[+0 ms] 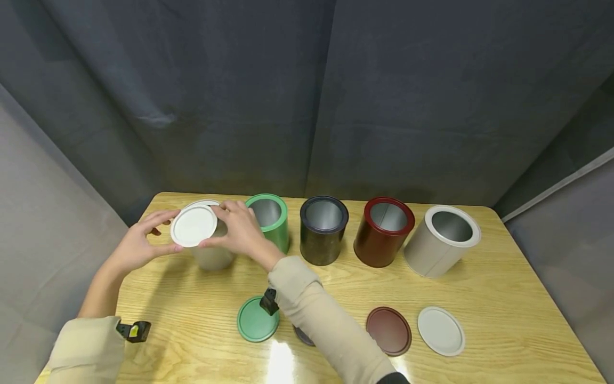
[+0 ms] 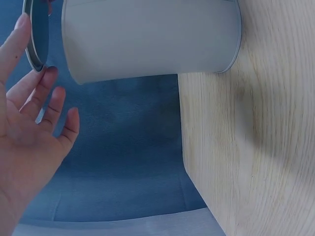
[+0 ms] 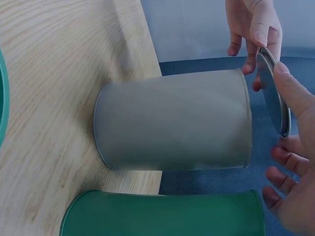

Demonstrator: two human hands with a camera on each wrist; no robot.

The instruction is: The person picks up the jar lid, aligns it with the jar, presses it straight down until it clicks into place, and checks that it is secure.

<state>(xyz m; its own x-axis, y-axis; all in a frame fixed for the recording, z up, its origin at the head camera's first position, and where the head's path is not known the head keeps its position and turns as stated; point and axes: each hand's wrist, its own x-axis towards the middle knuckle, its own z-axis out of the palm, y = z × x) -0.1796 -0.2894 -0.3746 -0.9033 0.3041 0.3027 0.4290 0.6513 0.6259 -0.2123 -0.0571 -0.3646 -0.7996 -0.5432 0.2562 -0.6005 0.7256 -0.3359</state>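
You hold a white lid between both hands just above the open top of a white can at the far left of the wooden table. Your left hand pinches the lid's left edge with thumb and fingertips, the other fingers spread loosely; your right hand curls over its right edge, thumb below and fingers on top. In the wrist views the lid sits apart from the can's rim, tilted slightly, with a gap showing between them.

The white can stands upright, just left of a green can, the two nearly touching. Farther right in the same row stand a black can, a dark red can and a grey-white can, all open and upright, the last leaning outward in the wide view.

Nearer to you on the table lie a green lid, a dark lid mostly hidden under your right sleeve, a dark red lid and a white lid on the right, all flat.
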